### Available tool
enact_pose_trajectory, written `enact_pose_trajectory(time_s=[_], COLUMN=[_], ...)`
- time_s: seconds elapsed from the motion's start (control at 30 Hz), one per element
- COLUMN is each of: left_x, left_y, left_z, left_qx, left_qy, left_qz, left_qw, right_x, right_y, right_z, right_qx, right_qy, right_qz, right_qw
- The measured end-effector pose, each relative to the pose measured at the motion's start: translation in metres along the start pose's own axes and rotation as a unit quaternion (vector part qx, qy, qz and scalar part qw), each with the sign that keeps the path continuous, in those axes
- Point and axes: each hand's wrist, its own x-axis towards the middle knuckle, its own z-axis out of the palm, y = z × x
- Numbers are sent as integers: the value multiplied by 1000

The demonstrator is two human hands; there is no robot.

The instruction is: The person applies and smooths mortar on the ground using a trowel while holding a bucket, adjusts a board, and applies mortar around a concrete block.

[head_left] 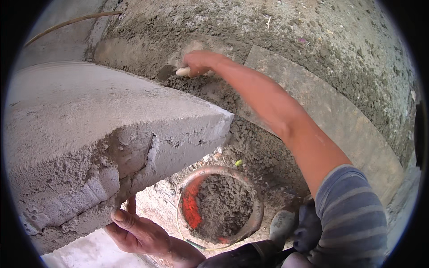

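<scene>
My right hand [199, 62] reaches out past the end of a rough concrete wall [89, 100]. It is closed on the pale handle of a trowel [168, 72], whose dark blade rests low by damp grey mortar along the wall's foot. Lower left, my left hand [140, 236] grips the wall's broken near edge, its thumb against the crumbled face; part of the fingers is hidden behind that edge. Between my arms stands a round bucket [256, 210], orange-red inside and holding grey mortar [225, 203].
A long flat grey slab [321, 107] lies on the ground beneath my right arm. Crumbly mortar [357, 53] spreads along its far side. At upper left a thin brown rod [73, 20] crosses grey concrete. My shoes [282, 225] are right of the bucket.
</scene>
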Motion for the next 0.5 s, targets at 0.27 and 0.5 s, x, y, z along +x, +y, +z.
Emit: enact_pose_trajectory(time_s=[0.27,0.5], left_x=[-1,-3], left_y=[4,3], left_z=[13,8], left_qx=[-22,-7], left_qy=[32,-4], left_qz=[-12,-18], left_qw=[999,1000], right_x=[-97,-39], right_y=[36,6], right_z=[6,53], right_qx=[317,328], right_qy=[98,4], right_qz=[195,110], right_qw=[923,938])
